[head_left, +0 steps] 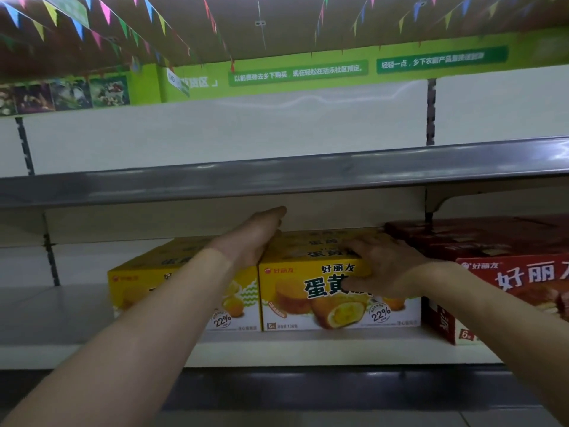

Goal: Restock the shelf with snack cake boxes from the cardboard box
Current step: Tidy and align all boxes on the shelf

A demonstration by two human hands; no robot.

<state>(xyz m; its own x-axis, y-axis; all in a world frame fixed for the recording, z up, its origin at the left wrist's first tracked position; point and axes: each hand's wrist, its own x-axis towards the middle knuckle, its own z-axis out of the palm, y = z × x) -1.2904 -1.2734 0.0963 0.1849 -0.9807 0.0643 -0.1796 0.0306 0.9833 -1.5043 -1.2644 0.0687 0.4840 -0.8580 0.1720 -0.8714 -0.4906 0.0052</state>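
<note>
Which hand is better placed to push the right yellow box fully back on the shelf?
Right, probably. The right hand already lies over the right yellow box, fingers on its top, thumb on its front. The left hand is straight-fingered at its left side, between the two yellow boxes.

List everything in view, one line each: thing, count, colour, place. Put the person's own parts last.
yellow snack cake boxes: at least two at the front, more behind, yellow, middle of the lower shelf.
red snack boxes: several, count unclear, red, right of the yellow ones.
lower shelf: one, white.
upper shelf: one, grey edge, above.
green sign band: one, green, top of the wall.
pennant strings: several, multicoloured, ceiling.
left hand: flat against the front box's left side.
right hand: gripping its top front edge.
</note>
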